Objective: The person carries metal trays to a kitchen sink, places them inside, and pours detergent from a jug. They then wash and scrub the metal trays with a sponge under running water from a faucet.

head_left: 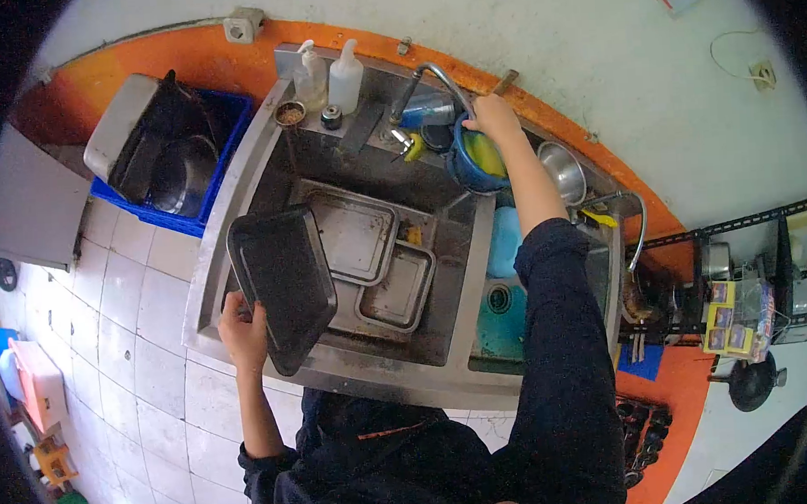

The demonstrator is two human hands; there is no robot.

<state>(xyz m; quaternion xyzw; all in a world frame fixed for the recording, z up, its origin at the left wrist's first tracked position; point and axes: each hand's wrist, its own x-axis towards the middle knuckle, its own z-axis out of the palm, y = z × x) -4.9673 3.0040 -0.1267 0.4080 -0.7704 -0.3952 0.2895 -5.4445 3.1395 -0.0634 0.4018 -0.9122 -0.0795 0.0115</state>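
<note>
My left hand (243, 333) grips the lower left edge of a dark rectangular baking tray (286, 281), which is tilted above the left sink basin. Two metal trays, a larger one (352, 232) and a smaller one (398, 289), lie in that basin. At the back of the sink my right hand (495, 119) reaches to the rim of a blue container (465, 169) with something yellow-green (485, 154) inside. The fingers of that hand are partly hidden, so what they hold is unclear. A curved faucet (440, 70) stands just left of it.
Two pump bottles (345, 80) stand at the back left ledge. A metal bowl (561, 172) sits right of my right arm. The right basin (499, 325) holds a light-blue item (505, 242). A blue crate (178, 218) with cookware is at the left, and a rack (731, 226) at the right.
</note>
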